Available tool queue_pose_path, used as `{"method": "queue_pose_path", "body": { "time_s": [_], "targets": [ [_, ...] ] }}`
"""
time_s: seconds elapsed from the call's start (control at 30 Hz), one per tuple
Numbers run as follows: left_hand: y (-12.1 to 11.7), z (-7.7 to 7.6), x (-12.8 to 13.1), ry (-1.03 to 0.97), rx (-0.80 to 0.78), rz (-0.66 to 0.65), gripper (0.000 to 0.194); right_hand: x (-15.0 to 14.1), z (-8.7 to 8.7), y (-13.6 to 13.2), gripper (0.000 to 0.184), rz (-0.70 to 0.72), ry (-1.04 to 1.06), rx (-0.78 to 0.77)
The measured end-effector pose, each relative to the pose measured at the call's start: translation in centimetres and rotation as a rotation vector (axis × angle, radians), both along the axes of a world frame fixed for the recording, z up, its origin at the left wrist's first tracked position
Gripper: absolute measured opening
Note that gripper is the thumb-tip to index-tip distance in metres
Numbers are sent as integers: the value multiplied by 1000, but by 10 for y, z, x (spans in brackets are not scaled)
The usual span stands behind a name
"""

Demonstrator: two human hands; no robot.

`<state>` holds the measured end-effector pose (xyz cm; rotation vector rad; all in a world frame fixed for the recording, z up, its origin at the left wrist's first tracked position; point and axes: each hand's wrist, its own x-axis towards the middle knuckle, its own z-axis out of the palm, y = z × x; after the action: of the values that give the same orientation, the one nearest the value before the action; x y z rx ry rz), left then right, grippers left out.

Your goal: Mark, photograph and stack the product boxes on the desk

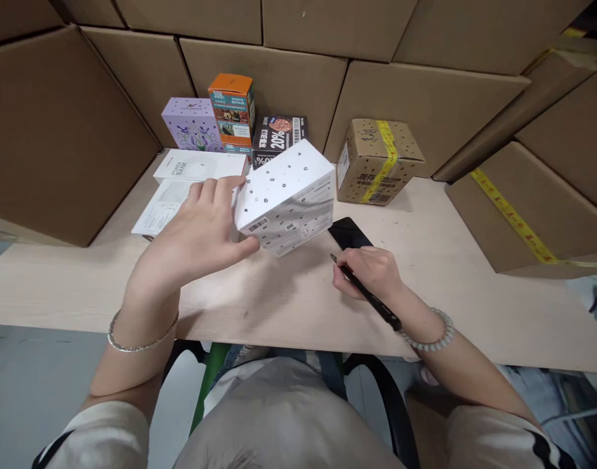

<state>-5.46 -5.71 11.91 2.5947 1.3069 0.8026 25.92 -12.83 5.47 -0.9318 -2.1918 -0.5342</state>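
Left hand raised, right hand curled

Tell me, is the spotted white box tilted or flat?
Tilted: the spotted white box slants in the left hand, its edges sloping.

My left hand grips a tilted, speckled white box; my right hand holds a black pen, pale table beneath.

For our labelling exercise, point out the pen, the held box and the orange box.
Pen (373, 299), head view: middle of its black barrel.
Held box (286, 182), head view: its spotted upper face.
Orange box (231, 116), head view: its printed front face.
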Motion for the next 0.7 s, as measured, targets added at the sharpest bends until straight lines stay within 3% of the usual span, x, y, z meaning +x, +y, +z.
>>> {"method": "queue_pose_path", "body": {
  "time_s": [0.13, 0.23, 0.37, 0.47, 0.57, 0.7],
  "targets": [
    [-4, 7, 19, 59, -33, 8, 72, 0, -2, -1, 10, -22, 117, 6],
    [-7, 7, 33, 3, 33, -8, 66, 2, -10, -3, 5, -108, 364, -49],
    [-3, 19, 54, -26, 120, 4, 75, 1, -17, -5, 18, -160, 715, -194],
    [14, 39, 82, 81, 28, 4, 89, -2, -14, -6, 27, -179, 776, -333],
    [39, 59, 116, 242, -68, 112, 101, -4, -12, -7, 35, -188, 738, -439],
    [60, 71, 141, 518, -283, 102, 95, -3, -16, -10, 39, -192, 731, -450]
  ]
}}
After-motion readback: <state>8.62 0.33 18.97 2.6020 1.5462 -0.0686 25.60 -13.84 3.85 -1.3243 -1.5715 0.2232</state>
